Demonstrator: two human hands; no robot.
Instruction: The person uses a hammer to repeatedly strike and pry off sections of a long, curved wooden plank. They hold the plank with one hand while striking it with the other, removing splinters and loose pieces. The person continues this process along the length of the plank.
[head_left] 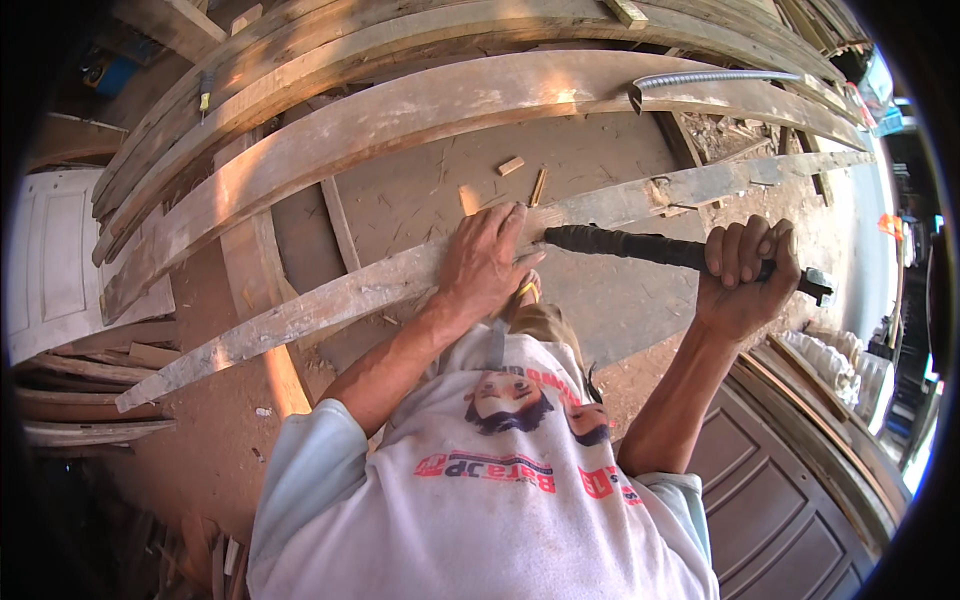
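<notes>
A long, narrow wooden board [330, 290] with a worn, patchy surface slants across in front of me, from lower left to upper right. My left hand [485, 260] is closed over its middle, fingers toward the far edge and thumb pointing right. In my right hand [748, 270], fingers wrapped round it, is a black-wrapped bar-like tool [630, 245] with a metal end [818, 288] sticking out past my fist. The tool's other end reaches the board just right of my left hand; whether it touches I cannot tell.
Thick beams [400, 110] lie beyond the board; a ribbed metal rod [715, 78] with a bent end rests on one. Wood scraps [511, 165] are scattered on the floor. A brown panelled door [770, 490] lies at lower right, a white panelled door [60, 250] stands left. Planks [90, 400] are piled below it.
</notes>
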